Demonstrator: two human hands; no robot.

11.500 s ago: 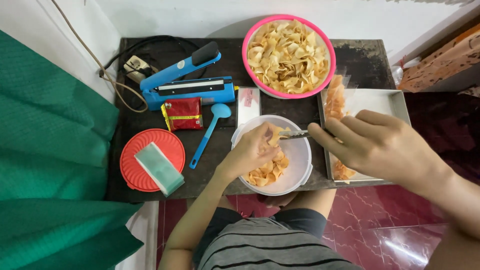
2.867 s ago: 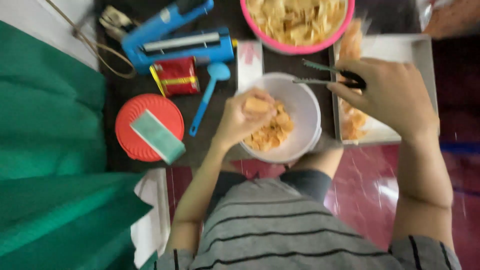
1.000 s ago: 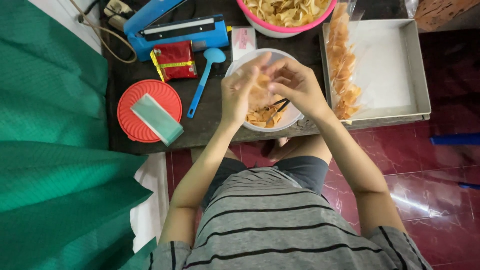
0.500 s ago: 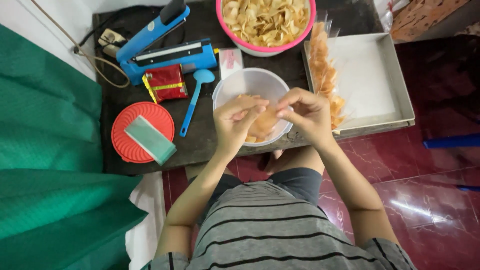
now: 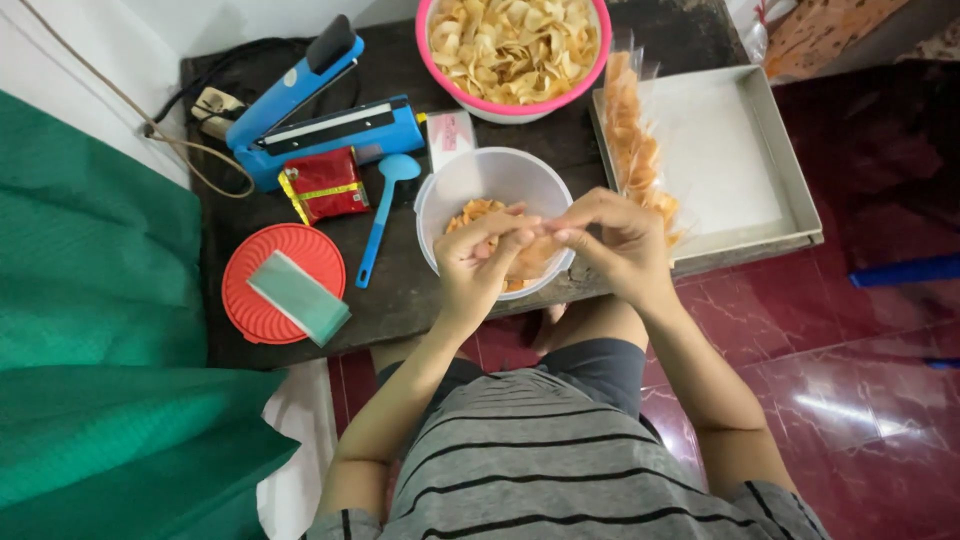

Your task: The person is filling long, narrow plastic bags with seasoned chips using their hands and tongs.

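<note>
White plastic bowl [image 5: 470, 180] of chips [image 5: 478, 212] is sitting at the tabletop [image 5: 400, 300] edge while we are pinching something small, unidentifiable, between left hand [image 5: 482, 262] and right hand [image 5: 618, 240] above it; a nudge could tip it floorward.

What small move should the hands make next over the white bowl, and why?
Probably lower the left hand into the white bowl for chips. Both it and the right hand meet fingertip to fingertip above the bowl, and the chips lie just beneath them.
</note>
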